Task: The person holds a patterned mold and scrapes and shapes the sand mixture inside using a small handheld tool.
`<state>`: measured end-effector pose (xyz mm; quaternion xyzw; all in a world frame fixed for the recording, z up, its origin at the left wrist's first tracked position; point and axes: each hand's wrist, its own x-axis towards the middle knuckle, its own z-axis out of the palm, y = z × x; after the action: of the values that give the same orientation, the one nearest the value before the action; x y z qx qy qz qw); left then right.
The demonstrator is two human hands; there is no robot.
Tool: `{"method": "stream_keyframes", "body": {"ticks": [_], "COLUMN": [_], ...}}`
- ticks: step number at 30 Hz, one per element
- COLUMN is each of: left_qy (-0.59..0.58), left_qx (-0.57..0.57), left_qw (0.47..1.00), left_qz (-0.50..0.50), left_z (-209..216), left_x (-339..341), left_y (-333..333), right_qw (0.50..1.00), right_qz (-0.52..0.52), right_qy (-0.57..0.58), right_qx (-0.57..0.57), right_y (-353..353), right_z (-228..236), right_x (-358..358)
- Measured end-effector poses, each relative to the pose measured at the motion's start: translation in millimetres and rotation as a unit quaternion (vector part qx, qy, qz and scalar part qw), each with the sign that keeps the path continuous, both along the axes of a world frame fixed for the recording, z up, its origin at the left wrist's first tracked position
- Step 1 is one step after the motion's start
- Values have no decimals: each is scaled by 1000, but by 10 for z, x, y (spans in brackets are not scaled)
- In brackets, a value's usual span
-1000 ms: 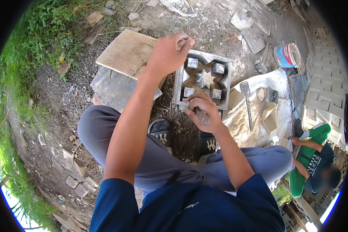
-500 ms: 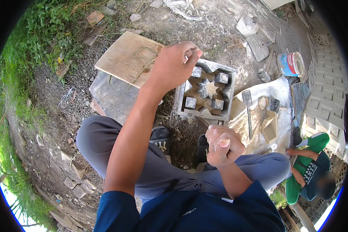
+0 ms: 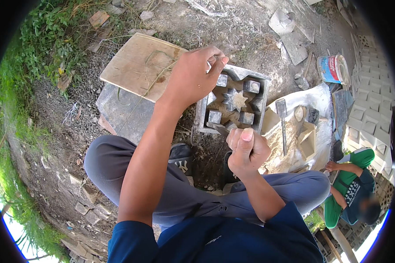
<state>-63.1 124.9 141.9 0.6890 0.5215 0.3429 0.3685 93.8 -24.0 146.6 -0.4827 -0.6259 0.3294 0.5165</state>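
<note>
A grey square metal mould (image 3: pixel 255 78) lies on the dirt in front of my knees. It has a star shape (image 3: pixel 235 100) in the middle, several square blocks around it, and sandy mix between them. My left hand (image 3: pixel 193 74) reaches over my left knee and pinches the mould's far left corner. My right hand (image 3: pixel 246 149) is a closed fist, thumb on top, held just above the mould's near edge. It grips a small tool whose dark tip (image 3: pixel 224 128) sticks out by the rim; the remainder is hidden inside my fist.
A wooden board (image 3: pixel 136 65) lies on a grey slab (image 3: pixel 118 109) left of the mould. To the right are a white sack with a sand pile (image 3: pixel 289 140), a trowel (image 3: pixel 281 117) and a bucket (image 3: pixel 333 69). Pale blocks (image 3: pixel 364 122) are stacked far right. A person in green (image 3: pixel 351 188) crouches nearby.
My right fist has pulled back from inside the mould toward my body and risen. My left hand has stayed on the mould's far left corner.
</note>
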Motion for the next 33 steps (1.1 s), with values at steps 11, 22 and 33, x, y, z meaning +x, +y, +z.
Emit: {"method": "stream_keyframes", "body": {"ticks": [11, 22, 33], "left_qy": [16, 59, 30], "left_qx": [-2, 17, 18], "left_qw": [1000, 998, 999], "left_qz": [13, 13, 18], "left_z": [-36, -21, 133], "left_x": [-23, -40, 20], "left_y": [-35, -58, -50], "right_qw": [971, 934, 933], "right_qz": [26, -7, 143], "right_qy": [223, 356, 318], "right_qx": [88, 24, 85], "right_y": [-168, 209, 323], "right_z": [375, 840, 713], "right_x": [-53, 554, 595]}}
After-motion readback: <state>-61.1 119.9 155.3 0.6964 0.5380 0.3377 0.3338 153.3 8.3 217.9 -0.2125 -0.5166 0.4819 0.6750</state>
